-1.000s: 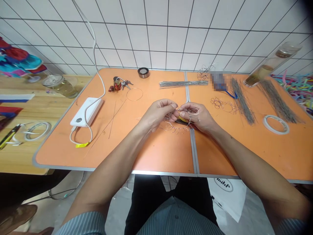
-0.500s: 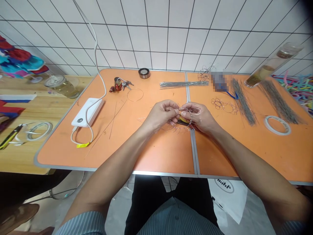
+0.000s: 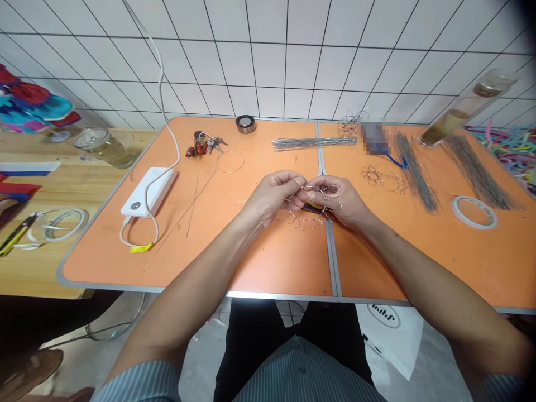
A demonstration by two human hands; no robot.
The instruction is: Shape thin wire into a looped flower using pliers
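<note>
Looped silver wire form (image 3: 301, 222): thin scalloped coil, held between the hands just over the orange laminate table (image 3: 268, 268) | left hand (image 3: 272, 195): fingers curled, pinching wire | right hand (image 3: 340, 201): fingertips pinching wire, yellow-and-black tool (image 3: 313, 206) beneath | beyond: straight wire bundle (image 3: 314, 143); flat wire loops (image 3: 383, 180)

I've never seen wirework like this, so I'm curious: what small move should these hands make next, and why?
Probably the right hand should ease the wire loop snugly against the looped wire ring, since the left hand appears to pinch the ring steady and that loop stands loose.
</note>
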